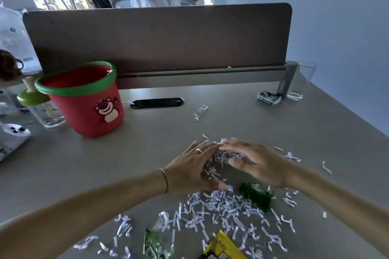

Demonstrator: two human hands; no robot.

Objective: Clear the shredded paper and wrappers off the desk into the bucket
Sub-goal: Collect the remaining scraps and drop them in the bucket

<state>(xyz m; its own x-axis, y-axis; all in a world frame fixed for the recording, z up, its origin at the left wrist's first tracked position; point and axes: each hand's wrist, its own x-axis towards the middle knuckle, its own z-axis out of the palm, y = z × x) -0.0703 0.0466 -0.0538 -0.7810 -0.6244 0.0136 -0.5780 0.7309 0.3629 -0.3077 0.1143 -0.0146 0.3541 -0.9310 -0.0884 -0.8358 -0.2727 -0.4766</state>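
Lying nearest, a yellow wrapper (223, 246) and green wrapper (255, 195) sit among shredded paper (221, 206) on the desk (242, 115). Beyond, left hand (193, 164) and right hand (252, 160) cup a clump together. Far left stands the red bucket (88, 101).

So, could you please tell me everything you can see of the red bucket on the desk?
The red bucket looks like smooth plastic, with a thick green rim and walls that narrow toward the base. A pink cartoon bear is printed on its front. It stands upright and open on the desk, far left of the hands, in front of the brown divider panel. A scrap of shredded paper clings to the rim's far edge; the bottom is hidden. A clear glass bottle with a green lid stands close beside it on the left; neither hand touches it.
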